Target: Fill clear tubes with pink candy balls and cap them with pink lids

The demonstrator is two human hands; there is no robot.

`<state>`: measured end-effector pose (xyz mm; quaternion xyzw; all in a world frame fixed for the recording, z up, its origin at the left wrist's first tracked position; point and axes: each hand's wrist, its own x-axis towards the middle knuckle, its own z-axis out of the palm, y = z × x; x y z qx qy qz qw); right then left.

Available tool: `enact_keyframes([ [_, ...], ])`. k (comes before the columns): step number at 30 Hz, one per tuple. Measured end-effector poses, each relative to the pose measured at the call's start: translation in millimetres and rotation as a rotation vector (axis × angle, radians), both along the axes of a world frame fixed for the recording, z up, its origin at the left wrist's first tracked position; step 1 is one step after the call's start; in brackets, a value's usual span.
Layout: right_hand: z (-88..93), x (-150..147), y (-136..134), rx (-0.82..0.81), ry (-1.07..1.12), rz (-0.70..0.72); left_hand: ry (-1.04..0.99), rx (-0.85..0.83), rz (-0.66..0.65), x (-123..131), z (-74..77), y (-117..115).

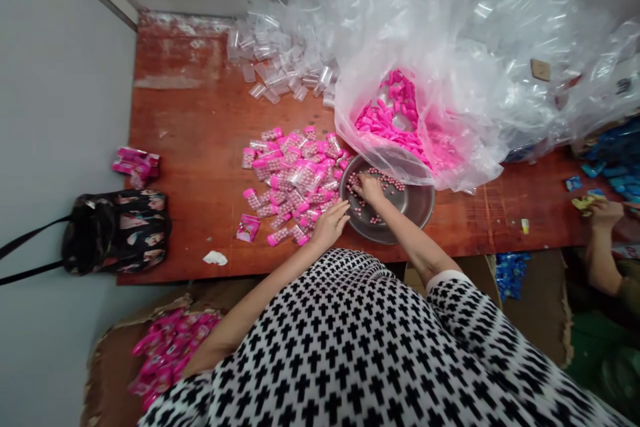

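My right hand (pixel 370 189) reaches into a grey metal bowl (pixel 425 213), its fingers curled down and closed among small pink balls (pixel 393 180). Loose balls are scattered over the bowl's bottom, mostly along its far and left side. At the bowl's left rim lies my left hand (pixel 330 224), fingers stretched out and touching the edge; nothing shows in it. Just beyond this hand spreads a heap of small clear bottles (pixel 290 180) with bright pink caps, filled with pink balls. The right fingertips are partly hidden.
Behind the bowl, a clear plastic bag (pixel 350 100) holds pink caps (pixel 390 127). Empty clear containers (pixel 280 60) lie at the back. A pink packet (pixel 248 227) and a black patterned bag (pixel 120 230) are leftward. A box below holds pink packets (pixel 175 347). Another person's hand (pixel 606 213) is at right.
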<state>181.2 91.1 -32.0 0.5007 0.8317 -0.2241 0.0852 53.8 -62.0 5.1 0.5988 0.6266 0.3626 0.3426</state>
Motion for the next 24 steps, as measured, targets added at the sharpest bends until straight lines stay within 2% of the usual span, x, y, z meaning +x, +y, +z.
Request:
enact_keyframes([
  [4,-13.1,7.5,-7.2,-0.250,0.506,-0.209,-0.021,-0.008,0.009,-1.1,2.3,0.0],
  [6,-13.4,12.1,-13.3,-0.377,0.710,-0.324,-0.039,-0.006,0.027,-2.6,7.3,0.9],
  [8,-6.6,18.7,-20.7,-0.429,0.839,-0.416,-0.054,0.004,0.076,-3.9,14.8,4.0],
  [11,14.1,31.1,-32.5,-0.453,0.959,-0.460,-0.072,0.015,0.143,-2.9,27.8,14.3],
  [14,38.3,41.7,-43.6,-0.526,1.048,-0.434,-0.145,-0.029,0.144,4.3,37.4,29.0],
  [17,60.4,49.5,-50.8,-0.576,1.086,-0.369,-0.337,-0.097,0.109,15.8,41.1,40.4],
  [20,81.9,59.3,-50.5,-0.443,0.999,-0.261,-0.620,-0.187,0.099,25.8,41.0,45.0],
  [24,106.7,75.9,-42.1,-0.208,0.809,0.012,-0.903,-0.363,0.060,30.1,40.7,46.9],
])
